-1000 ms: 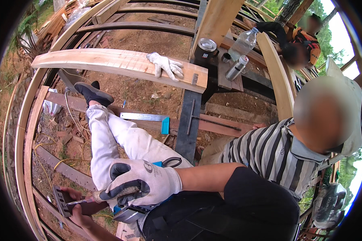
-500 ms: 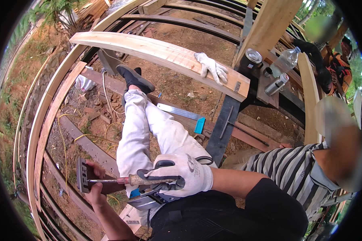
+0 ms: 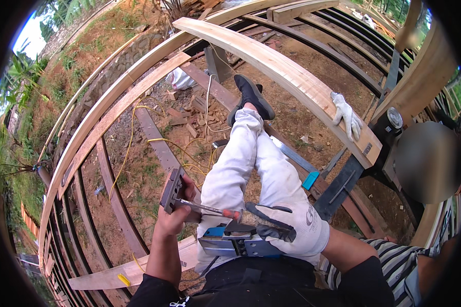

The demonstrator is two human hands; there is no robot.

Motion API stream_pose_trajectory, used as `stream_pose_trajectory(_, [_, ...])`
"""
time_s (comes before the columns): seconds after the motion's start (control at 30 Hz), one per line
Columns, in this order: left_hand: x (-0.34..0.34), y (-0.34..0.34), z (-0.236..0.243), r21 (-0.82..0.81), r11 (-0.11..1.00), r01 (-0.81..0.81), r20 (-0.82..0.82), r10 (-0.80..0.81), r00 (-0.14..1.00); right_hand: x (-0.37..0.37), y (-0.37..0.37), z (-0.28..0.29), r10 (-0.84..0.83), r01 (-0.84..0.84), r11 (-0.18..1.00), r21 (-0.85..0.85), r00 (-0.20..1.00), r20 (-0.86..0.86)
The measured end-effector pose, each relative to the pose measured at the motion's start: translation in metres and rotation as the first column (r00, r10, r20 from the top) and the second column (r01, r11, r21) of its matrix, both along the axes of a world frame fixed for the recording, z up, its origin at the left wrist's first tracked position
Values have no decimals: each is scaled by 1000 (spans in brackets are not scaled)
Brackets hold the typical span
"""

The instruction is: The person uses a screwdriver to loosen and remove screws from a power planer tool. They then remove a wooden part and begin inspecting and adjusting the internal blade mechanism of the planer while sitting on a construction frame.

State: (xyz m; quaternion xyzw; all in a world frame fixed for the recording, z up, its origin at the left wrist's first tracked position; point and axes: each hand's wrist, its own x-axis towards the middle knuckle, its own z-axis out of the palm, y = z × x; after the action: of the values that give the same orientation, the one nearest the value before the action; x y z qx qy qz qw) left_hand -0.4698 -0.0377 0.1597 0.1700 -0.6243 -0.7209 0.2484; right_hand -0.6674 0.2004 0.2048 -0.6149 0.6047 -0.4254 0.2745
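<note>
Left hand: bare, lower centre-left of the frame; the left hand [image 3: 172,221] pinches a dark block between thumb and fingers.
Dark block: the dark block [image 3: 171,190] stands tilted left of the knees, its slotted face toward the left.
Right hand: the right hand [image 3: 303,227], in a white glove with dark grey palm and fingers, lies right of lower centre, curled around the handle of a driver-like tool.
Driver-like tool: the driver-like tool [image 3: 231,214] lies almost level, its metal shaft running left to the block beside the left thumb; whether the tip touches cannot be told.
Lap: a blue and grey power tool [image 3: 241,246] rests across the white trousers [image 3: 230,169], below the shaft.
Beam: the pale beam [image 3: 276,66] slants from upper centre to the right; a loose white glove [image 3: 347,116] lies on its right end.
Square: a metal square [image 3: 310,180] with a teal handle lies right of the knees.
Lower right: a striped shirt [image 3: 389,253] on another person.
Left side: a thin yellow cable [image 3: 130,148] trails over the ground.
</note>
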Motion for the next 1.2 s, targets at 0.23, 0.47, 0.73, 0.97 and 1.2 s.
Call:
stream_pose_trajectory(0.23, [-13,-1,0,-28,1000,-5,18,5,1000,-6,2,-10,-236,118,919,-377,930,-283])
stream_pose_trajectory(0.47, [-4,-7,-25,-91,993,-71,-1,71,997,13,7,-25,-68,309,949,-56,375,925])
stream_pose_trajectory(0.73, [-5,-6,-14,-133,989,-60,-7,59,998,17,12,-51,-256,192,963,188,447,857])
stream_pose_trajectory(0.97, [-5,-8,-12,-107,991,-85,-11,85,996,7,8,-32,-140,257,938,-232,895,424])
stream_pose_trajectory(1.2, [-5,-6,-17,-141,986,-88,-42,83,996,11,7,-38,52,231,960,-156,401,915])
